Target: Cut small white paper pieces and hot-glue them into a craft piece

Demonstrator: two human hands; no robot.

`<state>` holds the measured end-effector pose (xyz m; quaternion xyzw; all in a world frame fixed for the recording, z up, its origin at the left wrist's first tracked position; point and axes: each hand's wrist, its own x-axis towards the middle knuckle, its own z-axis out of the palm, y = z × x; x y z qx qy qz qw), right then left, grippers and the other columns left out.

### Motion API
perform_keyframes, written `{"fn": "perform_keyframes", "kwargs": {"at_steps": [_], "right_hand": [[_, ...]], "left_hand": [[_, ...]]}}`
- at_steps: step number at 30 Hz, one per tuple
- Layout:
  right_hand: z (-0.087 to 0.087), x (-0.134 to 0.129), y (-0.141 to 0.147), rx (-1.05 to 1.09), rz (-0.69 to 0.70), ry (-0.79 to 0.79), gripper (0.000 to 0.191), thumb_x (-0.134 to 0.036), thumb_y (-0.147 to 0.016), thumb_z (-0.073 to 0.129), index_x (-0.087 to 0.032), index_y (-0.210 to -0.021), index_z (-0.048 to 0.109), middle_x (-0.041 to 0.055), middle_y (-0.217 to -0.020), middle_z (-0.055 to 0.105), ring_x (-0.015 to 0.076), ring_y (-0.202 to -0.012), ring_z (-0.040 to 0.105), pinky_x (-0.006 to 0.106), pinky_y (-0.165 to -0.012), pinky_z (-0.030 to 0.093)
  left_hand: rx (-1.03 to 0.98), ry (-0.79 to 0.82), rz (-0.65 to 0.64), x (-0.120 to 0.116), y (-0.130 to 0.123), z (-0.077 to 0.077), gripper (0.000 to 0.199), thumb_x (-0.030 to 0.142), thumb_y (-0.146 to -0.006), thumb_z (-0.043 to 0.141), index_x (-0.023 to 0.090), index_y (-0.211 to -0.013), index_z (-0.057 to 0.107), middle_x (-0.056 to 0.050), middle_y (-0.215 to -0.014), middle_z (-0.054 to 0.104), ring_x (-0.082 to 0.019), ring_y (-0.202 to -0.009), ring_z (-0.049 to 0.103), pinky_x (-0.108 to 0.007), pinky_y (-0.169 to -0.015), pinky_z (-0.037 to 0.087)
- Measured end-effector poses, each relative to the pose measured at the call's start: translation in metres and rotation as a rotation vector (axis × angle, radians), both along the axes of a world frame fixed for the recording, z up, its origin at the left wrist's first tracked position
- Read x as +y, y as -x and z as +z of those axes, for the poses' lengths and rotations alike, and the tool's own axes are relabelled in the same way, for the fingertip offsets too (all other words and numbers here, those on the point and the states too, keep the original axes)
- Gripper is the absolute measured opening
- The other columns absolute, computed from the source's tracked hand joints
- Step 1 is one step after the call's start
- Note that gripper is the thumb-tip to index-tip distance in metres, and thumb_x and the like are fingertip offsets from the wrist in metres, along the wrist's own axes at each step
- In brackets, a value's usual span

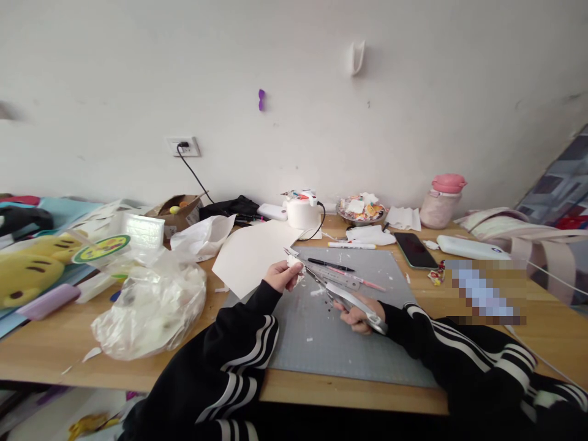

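My left hand (pixel 282 275) pinches a small white paper piece (pixel 295 263) above the top left part of the grey cutting mat (pixel 331 358). Closed around the handles of the scissors (pixel 351 298) is my right hand (pixel 358 311), over the middle of the mat. The blades point up and left and meet the paper at my left fingertips. Below and behind them a black pen (pixel 331 265), a clear ruler (pixel 337 278) and a pink pen (pixel 367 284) lie on the mat among white scraps.
A large white sheet (pixel 252 254) lies behind my left hand. A crumpled plastic bag (pixel 156 312) is at the left. Along the back stand a white round container (pixel 303 214), a bowl of scraps (pixel 361 210) and a pink bottle (pixel 441 205). A phone (pixel 415 250) lies right of the mat.
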<state>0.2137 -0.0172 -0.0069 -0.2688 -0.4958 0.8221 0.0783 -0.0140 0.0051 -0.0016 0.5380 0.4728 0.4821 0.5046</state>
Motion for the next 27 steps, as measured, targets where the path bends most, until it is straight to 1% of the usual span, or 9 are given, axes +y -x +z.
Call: {"fn": "perform_keyframes", "kwargs": {"at_steps": [5,8,11,14,17,20,23,27], "right_hand": [[-0.001,0.000,0.000,-0.008,-0.012,-0.019,0.039,-0.023,-0.052,0.063,-0.023,-0.074,0.031,-0.0156,-0.042,0.038,0.0009,-0.024,0.019,0.012,-0.024,0.016],[0.002,-0.002,0.000,-0.040,-0.026,-0.022,0.040,-0.024,-0.051,0.064,-0.023,-0.074,0.031,-0.0159,-0.042,0.037,0.0007,-0.025,0.018,0.012,-0.024,0.016],[0.008,-0.005,0.001,-0.086,-0.049,-0.036,0.043,-0.028,-0.050,0.066,-0.022,-0.073,0.031,-0.0166,-0.039,0.032,0.0007,-0.026,0.017,0.011,-0.025,0.015],[0.011,-0.006,0.002,-0.103,-0.072,-0.054,0.044,-0.036,-0.053,0.067,-0.022,-0.071,0.031,-0.0162,-0.040,0.030,-0.0003,-0.027,0.017,0.011,-0.026,0.014],[0.010,-0.005,0.002,-0.117,-0.047,-0.032,0.048,-0.050,-0.054,0.065,-0.022,-0.067,0.028,-0.0148,-0.041,0.031,-0.0001,-0.026,0.017,0.012,-0.024,0.013],[0.006,-0.001,0.001,-0.140,-0.018,-0.009,0.058,-0.060,-0.049,0.065,-0.022,-0.064,0.024,-0.0144,-0.040,0.031,0.0008,-0.024,0.017,0.013,-0.023,0.012],[0.002,0.002,0.001,-0.156,-0.005,-0.002,0.064,-0.065,-0.044,0.066,-0.022,-0.064,0.023,-0.0148,-0.039,0.031,0.0013,-0.024,0.018,0.013,-0.023,0.014],[0.002,0.002,0.002,-0.170,0.007,0.001,0.071,-0.070,-0.036,0.067,-0.022,-0.065,0.022,-0.0151,-0.038,0.031,0.0020,-0.023,0.018,0.014,-0.022,0.014]], "left_hand": [[-0.028,-0.039,0.051,0.000,0.004,0.002,0.047,0.061,-0.067,0.054,0.017,-0.051,0.049,0.004,-0.032,0.044,-0.007,-0.028,0.038,-0.021,-0.033,0.027],[-0.059,-0.063,0.054,-0.002,0.003,0.003,0.046,0.060,-0.065,0.058,0.017,-0.052,0.049,0.005,-0.034,0.044,-0.006,-0.029,0.038,-0.020,-0.033,0.026],[-0.076,-0.068,0.023,-0.004,0.001,0.005,0.047,0.061,-0.062,0.061,0.016,-0.053,0.049,0.005,-0.037,0.047,-0.005,-0.030,0.039,-0.020,-0.034,0.027],[-0.079,-0.060,-0.009,-0.004,-0.001,0.005,0.047,0.061,-0.060,0.062,0.016,-0.057,0.051,0.004,-0.042,0.051,-0.006,-0.032,0.044,-0.020,-0.034,0.028],[-0.082,-0.048,-0.011,-0.003,-0.001,0.004,0.048,0.063,-0.060,0.061,0.015,-0.057,0.051,0.004,-0.043,0.052,-0.007,-0.032,0.044,-0.020,-0.033,0.028],[-0.098,-0.036,0.001,-0.002,-0.001,0.003,0.050,0.064,-0.058,0.062,0.015,-0.056,0.051,0.004,-0.044,0.052,-0.006,-0.032,0.044,-0.020,-0.033,0.027],[-0.103,-0.022,-0.005,-0.002,-0.002,0.002,0.050,0.064,-0.057,0.062,0.015,-0.057,0.051,0.004,-0.044,0.053,-0.006,-0.031,0.043,-0.020,-0.033,0.027],[-0.098,-0.011,-0.010,-0.003,-0.002,0.002,0.049,0.063,-0.058,0.062,0.016,-0.057,0.051,0.004,-0.044,0.053,-0.005,-0.032,0.042,-0.020,-0.034,0.027]]}}
